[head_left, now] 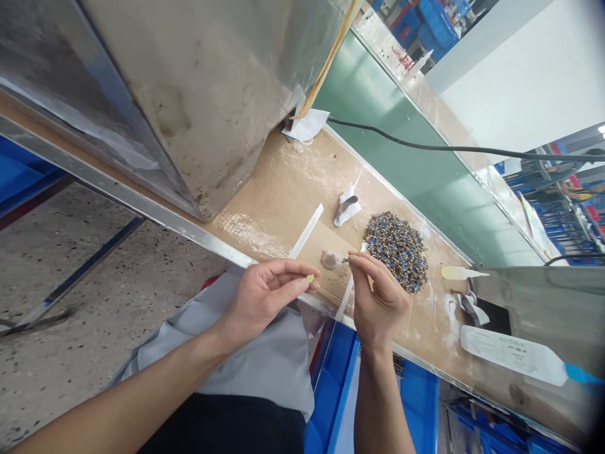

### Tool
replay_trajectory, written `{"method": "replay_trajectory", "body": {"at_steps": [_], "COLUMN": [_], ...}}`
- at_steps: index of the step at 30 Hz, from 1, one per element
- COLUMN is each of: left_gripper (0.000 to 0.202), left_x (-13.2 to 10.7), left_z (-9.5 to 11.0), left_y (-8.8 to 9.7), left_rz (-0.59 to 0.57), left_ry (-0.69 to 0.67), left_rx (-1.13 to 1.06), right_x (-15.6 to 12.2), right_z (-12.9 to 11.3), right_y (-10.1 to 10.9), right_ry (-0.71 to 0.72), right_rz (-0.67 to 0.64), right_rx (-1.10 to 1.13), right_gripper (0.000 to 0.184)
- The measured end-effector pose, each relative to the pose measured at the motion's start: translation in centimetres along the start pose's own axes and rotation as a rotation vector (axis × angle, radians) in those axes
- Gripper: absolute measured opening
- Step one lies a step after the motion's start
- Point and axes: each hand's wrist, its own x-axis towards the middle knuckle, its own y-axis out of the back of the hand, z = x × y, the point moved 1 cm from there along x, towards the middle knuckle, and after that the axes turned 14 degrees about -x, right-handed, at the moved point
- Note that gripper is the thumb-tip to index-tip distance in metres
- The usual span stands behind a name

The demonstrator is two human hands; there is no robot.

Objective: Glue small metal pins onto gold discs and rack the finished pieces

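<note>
My left hand (267, 293) is over the table's near edge, with fingers curled and pinching a small yellowish piece (310, 278) between thumb and fingertips. My right hand (378, 296) is just to its right, fingers closed in a pinch on a small thin part (345, 259) whose tip points at a small clear round dish (329, 260). A heap of small blue and brass parts (397, 249) lies on the brown tabletop (283, 189) right beyond my right hand.
A white strip (306, 231) and a folded white scrap (347, 208) lie on the table. A big metal box (203, 94) stands at left, another machine (543, 309) at right. A green conveyor belt (406, 139) with a black cable (425, 146) runs behind. Blue bins (340, 391) sit under the table.
</note>
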Motion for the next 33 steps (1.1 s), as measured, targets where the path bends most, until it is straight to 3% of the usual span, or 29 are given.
{"method": "replay_trajectory", "body": {"at_steps": [10,16,33], "left_gripper": [0.016,0.016,0.017], "left_x": [0.04,0.04,-0.06], "left_z": [-0.18,-0.14,-0.11], "left_y": [0.25,0.21,0.11], "left_rz": [-0.019,-0.01,0.011], "left_ry": [-0.007,-0.004,0.0], "left_rx": [-0.008,-0.009,0.009], "right_x": [0.1,0.03,0.18], "right_z": [0.02,0.03,0.13], "right_y": [0.01,0.06,-0.66], "right_ry": [0.021,0.031,-0.007], "right_rz": [0.004,0.1,0.099], "right_rx": [-0.024,-0.039,-0.061], "right_gripper": [0.016,0.015,0.015]}}
